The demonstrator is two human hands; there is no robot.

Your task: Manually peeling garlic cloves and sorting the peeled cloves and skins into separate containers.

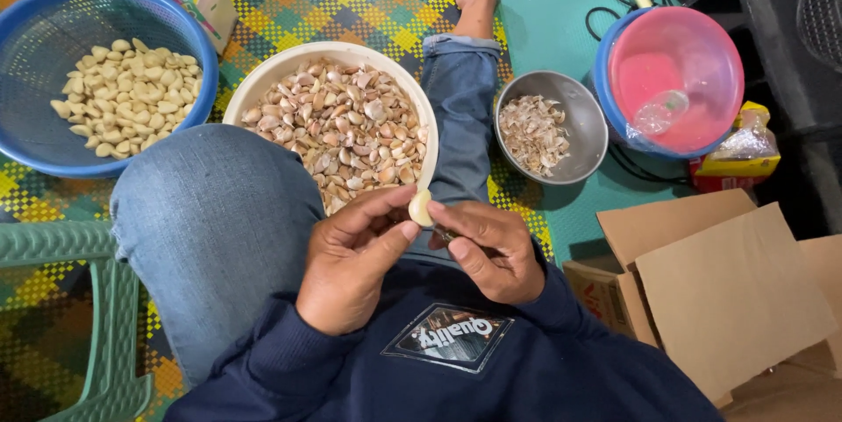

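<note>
My left hand (355, 260) pinches a pale peeled garlic clove (421, 208) between thumb and fingers, just over the near rim of a cream bowl (263, 80) full of unpeeled garlic cloves. My right hand (491, 246) is closed around a small dark tool, its tip touching the clove; most of the tool is hidden in the fist. Both hands hover above my lap in jeans and a dark blue sweatshirt.
A blue basket (35, 154) of peeled cloves sits at the left. A steel bowl (588, 124) with garlic skins lies right of my leg. A pink bowl in a blue basin (693, 53), an open cardboard box (728, 290) and a green plastic stool (105, 317) surround me.
</note>
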